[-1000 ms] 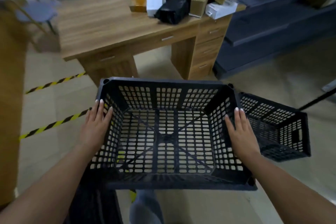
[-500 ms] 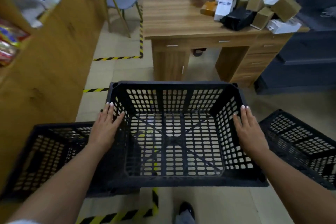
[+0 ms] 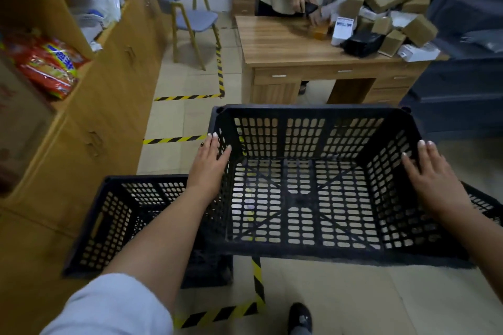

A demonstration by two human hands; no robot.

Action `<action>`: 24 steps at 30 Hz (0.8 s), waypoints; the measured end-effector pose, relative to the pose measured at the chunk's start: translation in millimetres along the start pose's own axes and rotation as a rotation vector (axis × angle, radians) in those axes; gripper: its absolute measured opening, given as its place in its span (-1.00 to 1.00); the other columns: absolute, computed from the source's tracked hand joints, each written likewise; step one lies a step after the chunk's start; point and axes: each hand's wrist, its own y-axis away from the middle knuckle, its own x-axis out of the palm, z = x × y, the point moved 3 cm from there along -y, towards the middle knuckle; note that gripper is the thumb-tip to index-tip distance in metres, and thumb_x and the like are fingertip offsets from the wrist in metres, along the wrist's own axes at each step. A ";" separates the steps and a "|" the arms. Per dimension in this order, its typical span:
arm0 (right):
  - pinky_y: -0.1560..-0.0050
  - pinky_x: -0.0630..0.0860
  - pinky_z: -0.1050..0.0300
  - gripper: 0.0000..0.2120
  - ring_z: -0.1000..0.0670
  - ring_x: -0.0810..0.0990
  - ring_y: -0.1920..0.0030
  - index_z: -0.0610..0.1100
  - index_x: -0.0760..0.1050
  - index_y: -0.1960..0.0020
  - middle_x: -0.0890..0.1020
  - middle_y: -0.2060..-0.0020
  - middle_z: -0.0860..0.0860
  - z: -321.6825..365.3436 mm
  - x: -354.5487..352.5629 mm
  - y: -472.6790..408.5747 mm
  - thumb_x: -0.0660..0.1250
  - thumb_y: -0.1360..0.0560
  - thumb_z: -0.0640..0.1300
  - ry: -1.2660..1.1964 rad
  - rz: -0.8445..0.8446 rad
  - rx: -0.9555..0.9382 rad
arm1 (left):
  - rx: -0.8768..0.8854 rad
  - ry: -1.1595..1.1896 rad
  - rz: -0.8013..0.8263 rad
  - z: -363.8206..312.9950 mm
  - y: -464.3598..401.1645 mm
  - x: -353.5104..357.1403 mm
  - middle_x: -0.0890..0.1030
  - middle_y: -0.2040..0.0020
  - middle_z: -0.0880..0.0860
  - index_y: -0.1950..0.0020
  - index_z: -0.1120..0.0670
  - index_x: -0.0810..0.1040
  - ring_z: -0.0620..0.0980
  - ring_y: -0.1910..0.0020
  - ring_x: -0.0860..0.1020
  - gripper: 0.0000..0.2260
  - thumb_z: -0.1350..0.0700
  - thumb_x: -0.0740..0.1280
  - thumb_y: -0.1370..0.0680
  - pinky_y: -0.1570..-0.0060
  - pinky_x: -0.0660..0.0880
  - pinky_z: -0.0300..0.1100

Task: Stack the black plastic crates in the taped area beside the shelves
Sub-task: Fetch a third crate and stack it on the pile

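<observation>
I carry a black perforated plastic crate (image 3: pixel 307 198) in the air, open side up. My left hand (image 3: pixel 211 163) presses on its left wall and my right hand (image 3: pixel 432 177) grips its right wall. Below and to the left, a second black crate (image 3: pixel 117 220) rests on the floor inside yellow-and-black tape (image 3: pixel 257 277), right beside the wooden shelves (image 3: pixel 109 106). The held crate overlaps that crate's right side. The edge of a third crate (image 3: pixel 484 204) shows behind my right hand.
A wooden desk (image 3: pixel 299 51) piled with cardboard boxes stands ahead, with a person working behind it. A blue chair (image 3: pixel 187 11) is at the back left. Dark shelving (image 3: pixel 462 84) fills the right. My shoe (image 3: pixel 299 318) is on the floor below.
My view has swung left: the shelves and the floor crate have come into sight on the left. The held crate has shifted toward that crate, with both hands kept on its walls.
</observation>
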 end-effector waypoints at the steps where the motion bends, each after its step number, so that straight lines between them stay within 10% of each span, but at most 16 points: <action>1: -0.44 -0.20 -0.07 -0.09 -0.12 -0.73 -0.22 -0.16 -0.11 -0.54 -0.35 -0.40 -0.27 1.2 -1.0 7.8 0.41 -0.40 -0.23 0.014 0.015 0.013 | 0.009 -0.007 0.003 1.8 3.0 -3.6 -0.26 -0.55 0.22 -0.57 0.01 -0.06 0.14 -0.52 -0.30 -0.16 0.42 0.31 -0.45 -0.50 -0.13 -0.03; 24: -0.49 -0.12 -0.07 -0.23 -0.23 -0.32 -0.48 -0.19 -0.17 -0.53 -0.24 -0.49 -0.28 182.7 -66.3 -34.8 0.25 -0.51 -0.30 -0.120 -0.123 -0.251 | -0.180 -0.173 0.077 193.8 74.5 -19.7 -0.24 -0.55 0.23 -0.57 -0.01 -0.10 0.16 -0.53 -0.28 -0.21 0.41 0.24 -0.49 -0.49 -0.03 -0.03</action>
